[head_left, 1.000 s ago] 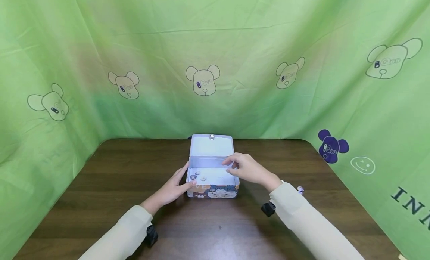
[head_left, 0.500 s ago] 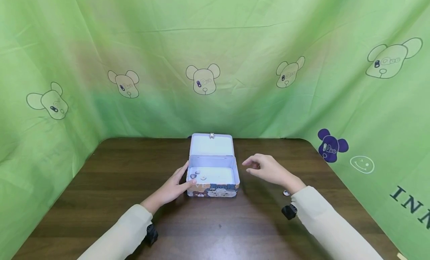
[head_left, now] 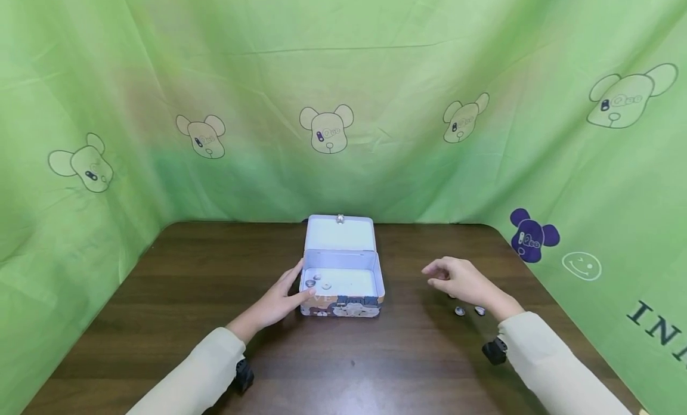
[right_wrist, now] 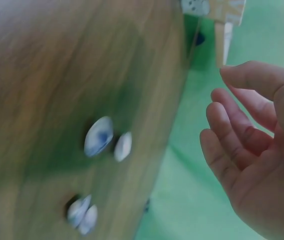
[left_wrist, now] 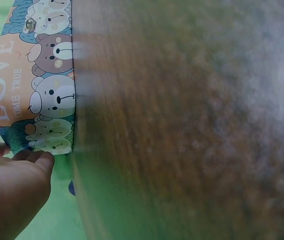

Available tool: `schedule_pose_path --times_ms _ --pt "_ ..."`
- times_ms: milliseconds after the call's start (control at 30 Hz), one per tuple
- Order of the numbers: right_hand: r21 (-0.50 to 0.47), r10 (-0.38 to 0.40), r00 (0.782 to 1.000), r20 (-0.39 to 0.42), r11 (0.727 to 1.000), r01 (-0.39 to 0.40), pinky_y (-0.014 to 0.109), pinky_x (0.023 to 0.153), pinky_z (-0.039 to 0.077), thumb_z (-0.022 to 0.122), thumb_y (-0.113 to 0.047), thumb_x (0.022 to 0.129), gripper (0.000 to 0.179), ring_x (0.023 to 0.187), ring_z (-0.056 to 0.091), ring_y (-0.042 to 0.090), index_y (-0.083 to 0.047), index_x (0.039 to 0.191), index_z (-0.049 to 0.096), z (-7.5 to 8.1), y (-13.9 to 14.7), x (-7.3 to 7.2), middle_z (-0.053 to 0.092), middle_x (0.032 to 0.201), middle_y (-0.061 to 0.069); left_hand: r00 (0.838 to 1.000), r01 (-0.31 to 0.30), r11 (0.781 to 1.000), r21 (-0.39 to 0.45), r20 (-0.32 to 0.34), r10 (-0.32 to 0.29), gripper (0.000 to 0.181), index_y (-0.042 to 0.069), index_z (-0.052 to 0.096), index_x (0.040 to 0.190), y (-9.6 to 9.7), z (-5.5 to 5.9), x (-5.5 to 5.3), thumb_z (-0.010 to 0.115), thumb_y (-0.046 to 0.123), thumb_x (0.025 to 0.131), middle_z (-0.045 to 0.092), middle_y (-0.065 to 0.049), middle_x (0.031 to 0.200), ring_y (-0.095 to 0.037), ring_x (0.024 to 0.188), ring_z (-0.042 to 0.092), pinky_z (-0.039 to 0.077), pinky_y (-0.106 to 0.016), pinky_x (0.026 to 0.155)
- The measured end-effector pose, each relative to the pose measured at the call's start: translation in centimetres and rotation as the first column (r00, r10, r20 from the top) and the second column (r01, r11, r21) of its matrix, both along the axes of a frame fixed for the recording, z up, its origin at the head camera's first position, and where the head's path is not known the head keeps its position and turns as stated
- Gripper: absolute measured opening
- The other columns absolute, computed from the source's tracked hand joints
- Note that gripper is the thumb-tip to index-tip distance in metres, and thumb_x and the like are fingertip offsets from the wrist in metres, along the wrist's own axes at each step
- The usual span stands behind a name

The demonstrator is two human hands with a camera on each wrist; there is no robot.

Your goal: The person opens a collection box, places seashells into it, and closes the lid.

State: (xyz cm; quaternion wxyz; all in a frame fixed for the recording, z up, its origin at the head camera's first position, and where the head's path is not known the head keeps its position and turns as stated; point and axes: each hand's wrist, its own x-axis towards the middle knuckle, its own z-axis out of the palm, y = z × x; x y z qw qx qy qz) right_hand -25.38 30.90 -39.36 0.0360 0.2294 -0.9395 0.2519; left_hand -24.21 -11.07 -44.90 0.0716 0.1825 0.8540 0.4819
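- A dark brown, wood-grained table is enclosed by a light green cloth curtain, which is printed with outlined bear heads.
- A rectangular tin box is set on the far half of the table, near the middle. Its front is decorated with cartoon bears and the word "LOVE"; its inside is white.
- The box's white lid is tipped back at the far side, with a silver clasp seen at its top edge.
- Inside the box, three small rounded pieces are gathered toward the left.
- To the right, well apart from the box, four small shiny, whitish oval pieces are shown on the table, blurred in the right wrist view. In the head view they are partly hidden by the right hand.
- The box is held at its near left corner by the left hand, thumb laid over the front rim, fingers against the left side.
- The right hand is raised above the table, palm down, fingers loosely bent, a narrow gap left between thumb and forefinger.
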Motion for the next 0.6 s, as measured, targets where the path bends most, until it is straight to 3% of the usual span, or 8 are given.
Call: schedule_pose_path --times_ms 133,233,500,600 --pt "0.031 -0.035 0.999 0.017 0.999 0.035 0.03 0.064 0.048 0.072 -0.008 0.09 0.019 0.066 0.056 0.006 -0.001 0.108 0.073 -0.7 1.4 0.1 0.064 0.084 -0.005 1.0 -0.001 1.0 0.008 0.0 0.001 0.084 0.021 0.012 0.163 0.0 -0.1 0.0 0.062 0.042 0.099 0.014 -0.012 0.165 -0.036 0.149 0.017 0.021 -0.064 0.112" --pt "0.059 -0.064 0.998 0.021 0.996 0.063 0.033 0.068 0.048 0.073 -0.009 0.088 0.02 0.071 0.055 0.007 -0.002 0.106 0.074 -1.5 2.5 0.1 0.066 0.085 -0.005 1.0 -0.004 1.0 0.005 0.002 0.004 0.084 0.022 0.012 0.163 0.0 -0.2 0.0 0.062 0.042 0.099 0.014 -0.012 0.165 -0.036 0.149 0.017 0.021 -0.065 0.112" --pt "0.085 -0.123 0.987 0.104 0.99 0.114 0.037 0.07 0.047 0.074 -0.012 0.088 0.019 0.075 0.054 0.013 -0.002 0.105 0.075 -3.0 4.4 -0.2 0.071 0.092 0.002 1.0 -0.004 1.0 0.004 -0.002 0.004 0.085 0.022 0.011 0.163 0.0 -0.3 -0.1 0.063 0.042 0.099 0.014 -0.013 0.166 -0.036 0.149 0.017 0.02 -0.066 0.112" --pt "0.089 -0.117 0.988 0.096 0.99 0.108 0.037 0.069 0.047 0.074 -0.013 0.088 0.018 0.075 0.056 0.013 -0.002 0.103 0.075 -3.4 4.6 -0.3 0.072 0.093 0.004 1.0 -0.003 1.0 0.008 -0.005 0.003 0.085 0.021 0.011 0.163 0.0 -0.3 -0.1 0.063 0.042 0.099 0.013 -0.013 0.166 -0.036 0.149 0.017 0.02 -0.065 0.112"
